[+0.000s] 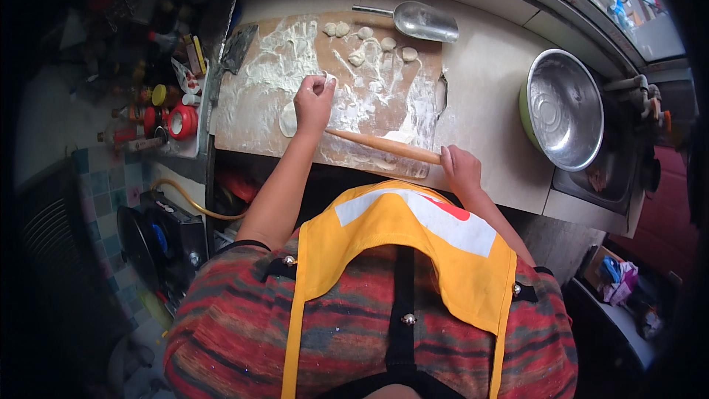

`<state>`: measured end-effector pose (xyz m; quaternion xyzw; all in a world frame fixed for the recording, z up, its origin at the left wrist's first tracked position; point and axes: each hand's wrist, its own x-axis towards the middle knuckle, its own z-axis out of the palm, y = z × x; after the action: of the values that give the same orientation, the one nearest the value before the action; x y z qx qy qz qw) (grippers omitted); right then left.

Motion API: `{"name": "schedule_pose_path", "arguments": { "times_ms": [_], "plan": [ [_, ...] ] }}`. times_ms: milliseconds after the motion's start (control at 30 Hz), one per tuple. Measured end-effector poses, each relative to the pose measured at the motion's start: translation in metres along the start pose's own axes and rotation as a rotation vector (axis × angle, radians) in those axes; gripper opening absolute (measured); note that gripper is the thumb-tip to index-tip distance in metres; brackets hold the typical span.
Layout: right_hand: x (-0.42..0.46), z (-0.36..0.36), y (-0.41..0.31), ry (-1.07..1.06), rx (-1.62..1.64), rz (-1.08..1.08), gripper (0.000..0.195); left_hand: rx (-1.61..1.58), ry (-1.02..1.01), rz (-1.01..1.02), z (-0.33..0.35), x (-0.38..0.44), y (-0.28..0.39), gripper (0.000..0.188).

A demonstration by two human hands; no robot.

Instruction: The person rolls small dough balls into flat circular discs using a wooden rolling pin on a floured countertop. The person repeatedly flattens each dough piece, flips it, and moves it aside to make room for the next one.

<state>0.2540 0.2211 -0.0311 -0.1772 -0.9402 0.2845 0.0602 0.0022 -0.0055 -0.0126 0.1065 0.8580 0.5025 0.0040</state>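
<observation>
My left hand (314, 104) is raised over the middle of a floured wooden board (243, 133). Its fingers are pinched on a small pale piece of dough (329, 76), mostly hidden by the hand. Partly behind my left wrist, a flat round dough wrapper (287, 120) lies on the board. My right hand (462, 168) grips one end of a tapered wooden rolling pin (388, 146), which slants across the board's front right part. Several small dough pieces (388, 44) lie along the board's far right side. Loose flour (288, 50) is spread thickly at the far left.
A metal scoop (424, 21) rests at the board's far edge. To the right, a large metal bowl (566, 113) stands tilted by the sink (595, 180). A dark scraper-like sheet (240, 50) lies at the board's left corner. Bottles and a red jar (183, 122) crowd the left shelf.
</observation>
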Motion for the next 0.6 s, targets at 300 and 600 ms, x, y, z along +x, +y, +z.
{"name": "schedule_pose_path", "arguments": {
  "times_ms": [300,600],
  "plan": [
    [-0.007,0.002,-0.004,-0.055,0.091,-0.002,0.027,0.498,-0.634,0.277,0.031,-0.006,0.02,0.019],
    [-0.003,-0.005,-0.005,-0.067,0.199,0.124,0.033,-1.148,-0.403,-0.665,-0.034,0.0,0.017,0.019]
  ]
}}
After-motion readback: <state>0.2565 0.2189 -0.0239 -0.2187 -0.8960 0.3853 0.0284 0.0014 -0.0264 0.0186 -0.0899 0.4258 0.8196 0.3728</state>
